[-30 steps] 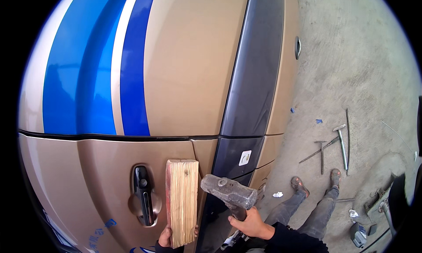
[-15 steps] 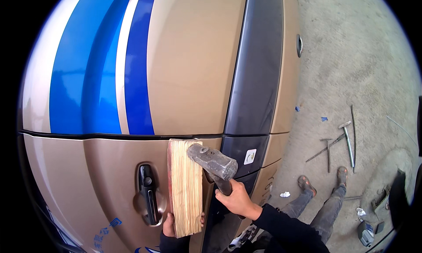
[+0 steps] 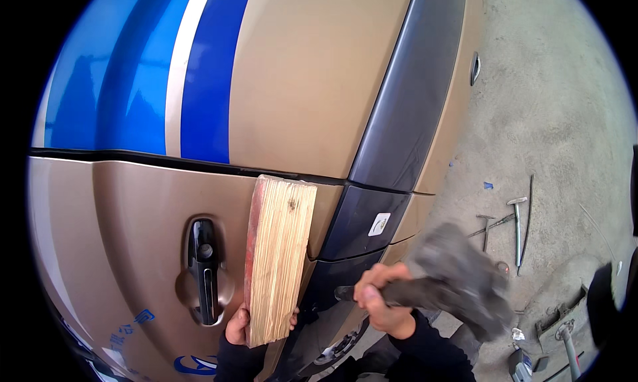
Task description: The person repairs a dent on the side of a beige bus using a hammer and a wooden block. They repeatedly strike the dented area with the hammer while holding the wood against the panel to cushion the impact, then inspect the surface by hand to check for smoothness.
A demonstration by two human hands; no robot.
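Observation:
My left hand point(image 3: 238, 325) grips the lower end of a wooden block point(image 3: 282, 256), thumb on one side and fingertips on the other. The block stands lengthwise against the tan vehicle door point(image 3: 139, 236), its upper end at the seam point(image 3: 292, 173) between two panels. In my right hand point(image 3: 385, 299) is a short-handled sledgehammer point(image 3: 458, 269), the fingers wrapped round its dark handle. Its heavy head is smeared by motion, off to the right of the block and apart from it. Left of the block is a black door handle point(image 3: 206, 269).
On the concrete floor point(image 3: 558, 129) at the right lie a hammer point(image 3: 518, 232), a long thin bar point(image 3: 530, 209) and other metal tools. A grey container point(image 3: 522, 367) stands at the lower right. A dark trim strip point(image 3: 412, 90) runs along the vehicle's side.
The sledgehammer has swung away from the block's upper part to the right and toward me. My left hand keeps its hold on the block. The head view has shifted and tilted slightly.

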